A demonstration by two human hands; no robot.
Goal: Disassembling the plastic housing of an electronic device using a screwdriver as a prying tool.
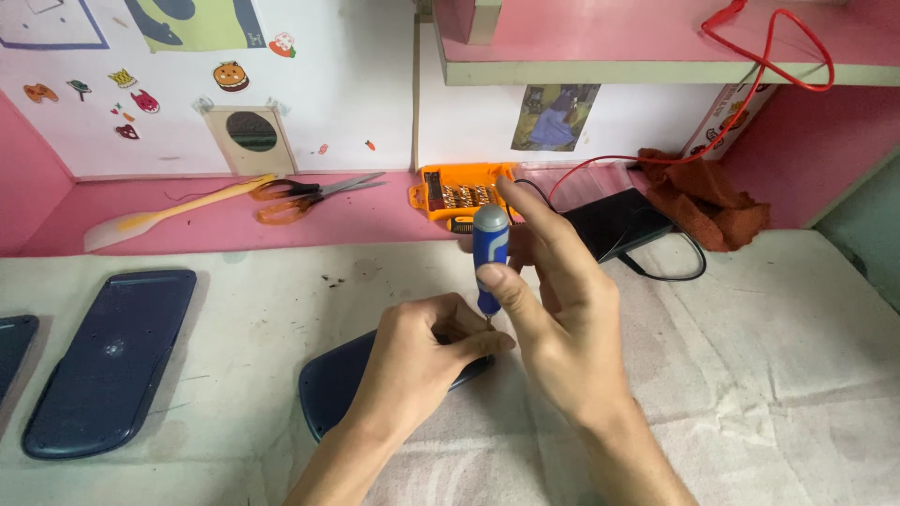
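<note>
Two hands are seen: the right hand (pixel 562 328) is closed around a blue screwdriver (pixel 490 258) held upright, the left hand (pixel 422 361) pressed, fingers curled, on a dark case (pixel 328 389) beneath it.

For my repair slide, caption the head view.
Right hand turns a blue screwdriver upright while left hand steadies a dark blue case.

I am seeing my left hand (pixel 422 361) and right hand (pixel 562 328) bare (no gloves, rings or sleeves), forearms uncovered.
</note>
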